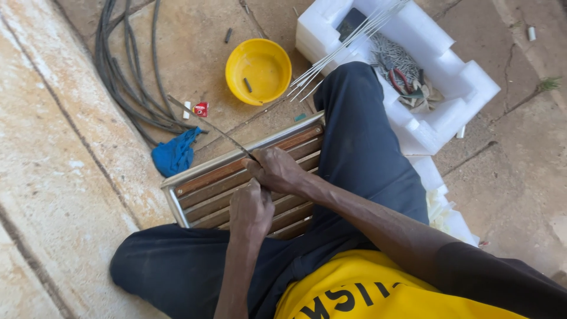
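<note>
Bare concrete ground (pixel 195 53), stained and cracked, runs under the seated person, with a pale raised ledge (pixel 53 177) along the left side. Across the person's lap, between the dark trouser legs, lies a slatted metal frame (pixel 204 186) with a shiny rail around brown bars, tilted up toward the right. The right hand (pixel 276 170) comes in from the lower right on a long, nearly straight forearm and rests on the frame's upper bars, fingers curled shut around the near end of a thin dark rod (pixel 204 121); the rod slants away up and left over the frame's rail. The left hand (pixel 251 211) reaches straight up from the bottom of the view, wrist bent slightly, fingers folded down and pressed together against the bars just below the right hand; whether it pinches anything there is hidden.

Just beyond the frame's left end lies a crumpled blue cloth (pixel 175 153), with a small red object (pixel 201 108) near it and a bundle of dark cables (pixel 127 77) curving past. Farther out sits a yellow bowl (pixel 258 71) holding one small dark piece. To its right stands a white foam tray (pixel 455 77) containing thin silvery rods (pixel 342 50), a heap of grey nails and pliers with red handles.
</note>
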